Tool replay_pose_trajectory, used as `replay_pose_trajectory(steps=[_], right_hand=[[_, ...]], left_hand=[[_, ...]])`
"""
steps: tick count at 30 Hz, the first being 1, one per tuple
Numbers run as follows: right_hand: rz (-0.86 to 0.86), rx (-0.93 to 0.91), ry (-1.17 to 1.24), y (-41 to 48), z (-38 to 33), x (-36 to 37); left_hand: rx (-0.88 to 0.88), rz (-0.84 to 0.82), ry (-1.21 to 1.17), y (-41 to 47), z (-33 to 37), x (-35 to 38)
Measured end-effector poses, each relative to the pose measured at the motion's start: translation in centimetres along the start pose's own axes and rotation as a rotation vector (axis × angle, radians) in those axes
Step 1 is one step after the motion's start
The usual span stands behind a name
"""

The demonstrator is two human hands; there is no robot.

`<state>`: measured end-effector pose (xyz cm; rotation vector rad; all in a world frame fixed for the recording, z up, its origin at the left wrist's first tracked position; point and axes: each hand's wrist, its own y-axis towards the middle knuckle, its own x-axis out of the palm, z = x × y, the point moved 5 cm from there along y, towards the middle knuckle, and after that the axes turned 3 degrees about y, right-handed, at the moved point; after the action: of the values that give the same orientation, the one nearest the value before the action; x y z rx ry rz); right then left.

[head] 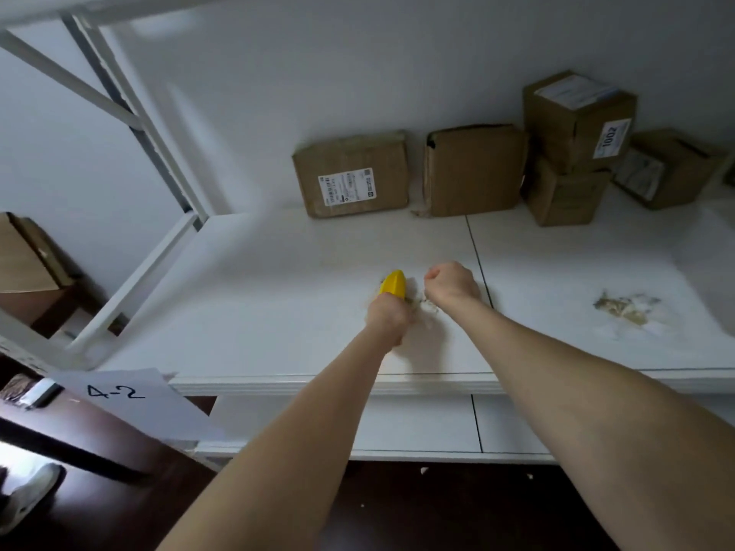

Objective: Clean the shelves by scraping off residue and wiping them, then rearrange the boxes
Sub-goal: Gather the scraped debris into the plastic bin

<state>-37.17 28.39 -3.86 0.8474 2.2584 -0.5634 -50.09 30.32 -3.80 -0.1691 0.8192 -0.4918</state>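
Observation:
My left hand [387,318] grips a yellow scraper [393,285] and holds it down on the white shelf [278,296], over a patch of brownish residue [423,302]. My right hand [451,283] is curled into a fist just right of the scraper and rests on the shelf beside that patch; nothing shows in it. A second, larger residue patch [626,310] lies farther right. Several cardboard boxes stand along the back wall: a flat labelled box [352,175], a plain box [473,171], and a stacked box marked 1002 [578,119].
A white metal upright and braces [131,113] frame the shelf's left end. A paper tag reading 4-2 [119,393] hangs at the front left corner. A lower white shelf [417,427] sits beneath. A shoe [30,493] stands on the dark floor at lower left.

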Motion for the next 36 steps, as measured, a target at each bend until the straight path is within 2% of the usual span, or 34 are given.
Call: replay_pose_trajectory(steps=[2,4,6,10,14,16,19,23,26,32,36], right_hand=[[0.009,0.012,0.022,0.3,-0.4,-0.3],[0.019,0.024,0.028,0.6,-0.5,-0.7],[0.042,0.035,0.01,0.8,-0.4,-1.2],[0.071,0.082,-0.009,0.9,0.6,-1.8],[0.135,0.148,-0.01,1.1,1.2,-2.4],[0.149,0.159,-0.017,1.2,1.1,-2.6],[0.166,0.176,-0.011,1.3,1.2,-3.1],[0.18,0.21,0.028,1.7,2.1,-2.9],[0.184,0.222,0.04,2.0,2.9,-2.7],[0.177,0.216,-0.007,2.4,4.1,-2.5],[0.149,0.224,-0.039,2.2,4.1,-2.4]], left_hand=[[0.073,0.066,0.049,1.3,0.0,-1.8],[0.071,0.159,0.132,3.3,-1.0,-4.3],[0.064,0.178,0.202,5.4,-2.6,-5.8],[0.019,0.057,0.319,6.8,-3.9,-4.9],[0.282,-0.125,0.4,4.6,-1.1,-0.6],[0.303,-0.188,0.403,4.5,0.3,-0.5],[0.309,-0.156,0.441,6.9,1.5,-1.6],[0.305,-0.007,0.469,10.2,2.2,-2.9],[0.317,0.009,0.52,11.8,3.8,-2.5],[0.458,-0.232,0.621,11.4,4.8,1.0],[0.528,-0.29,0.642,10.2,2.8,0.9]])
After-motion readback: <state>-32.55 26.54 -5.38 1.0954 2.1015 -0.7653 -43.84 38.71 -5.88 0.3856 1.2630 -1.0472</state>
